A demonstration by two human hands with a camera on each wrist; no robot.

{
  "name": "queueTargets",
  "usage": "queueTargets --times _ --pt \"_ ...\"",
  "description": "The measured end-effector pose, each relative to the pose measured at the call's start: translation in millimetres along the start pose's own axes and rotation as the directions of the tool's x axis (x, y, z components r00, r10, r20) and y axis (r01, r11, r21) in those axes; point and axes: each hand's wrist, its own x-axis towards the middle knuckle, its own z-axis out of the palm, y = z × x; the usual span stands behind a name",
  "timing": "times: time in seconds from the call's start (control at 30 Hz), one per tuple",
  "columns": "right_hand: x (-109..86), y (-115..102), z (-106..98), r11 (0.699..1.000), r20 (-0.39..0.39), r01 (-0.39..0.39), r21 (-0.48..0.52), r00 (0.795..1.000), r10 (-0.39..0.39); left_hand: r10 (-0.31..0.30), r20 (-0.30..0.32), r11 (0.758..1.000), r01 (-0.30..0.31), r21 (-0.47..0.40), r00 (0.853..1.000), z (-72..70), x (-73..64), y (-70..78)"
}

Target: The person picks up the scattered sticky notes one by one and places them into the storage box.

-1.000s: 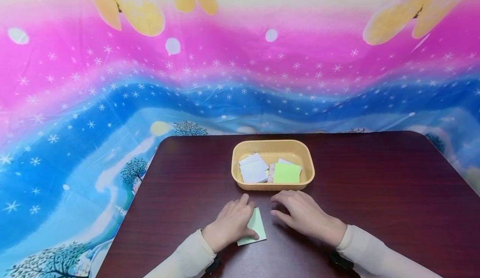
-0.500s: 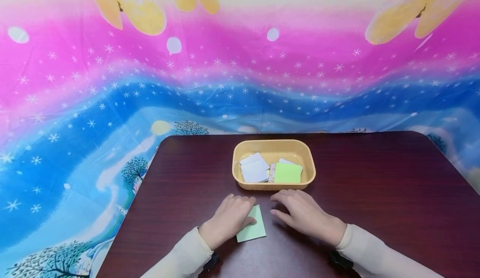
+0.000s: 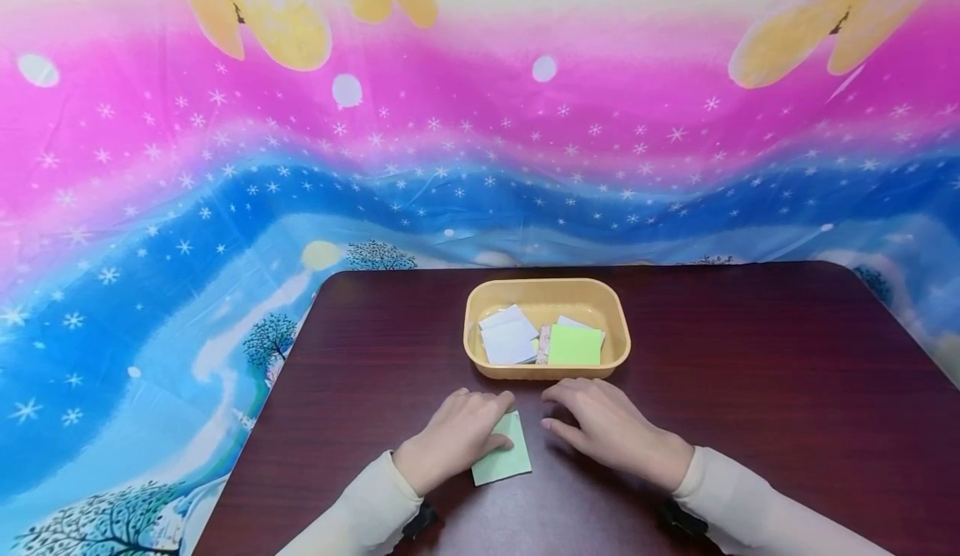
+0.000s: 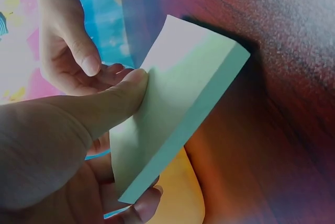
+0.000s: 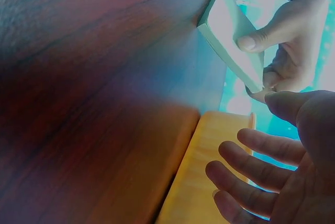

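My left hand (image 3: 450, 439) grips a thick pale green sticky note pad (image 3: 516, 456) in front of the bin. In the left wrist view, the thumb lies across the broad face of the pad (image 4: 172, 77), and fingers curl beneath its far edge. One corner of the pad stays close to the table. To the right, my right hand (image 3: 622, 435) is apart from the pad, its relaxed fingers (image 5: 256, 166) spread and bent a little, holding nothing. Its fingertips are near the bin's front wall.
A yellow plastic bin (image 3: 547, 373) stands on the dark wooden table (image 3: 750, 356). It contains white paper squares (image 3: 510, 339), a bright green note pad (image 3: 575, 345) and a patterned piece (image 3: 543, 345). Behind the table hangs a colourful snowflake-print cloth (image 3: 450, 139).
The left thumb has slid from the pad's near edge farther up its face. The pad has shifted slightly away from me. My right hand has stayed where it was.
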Motion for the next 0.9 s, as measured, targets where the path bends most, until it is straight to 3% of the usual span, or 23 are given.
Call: queueTargets --times 0.63,0.9 --pt "2.5 -1.1 -1.8 1.0 -0.008 0.015 -0.009 1.0 -0.015 0.077 -0.047 0.995 -0.08 -0.055 0.996 -4.7 0.2 -6.1" --pt "4.0 -2.3 -3.3 1.0 0.002 0.006 0.003 1.0 -0.006 0.078 -0.04 0.994 -0.081 -0.073 0.996 -6.9 0.4 -8.1"
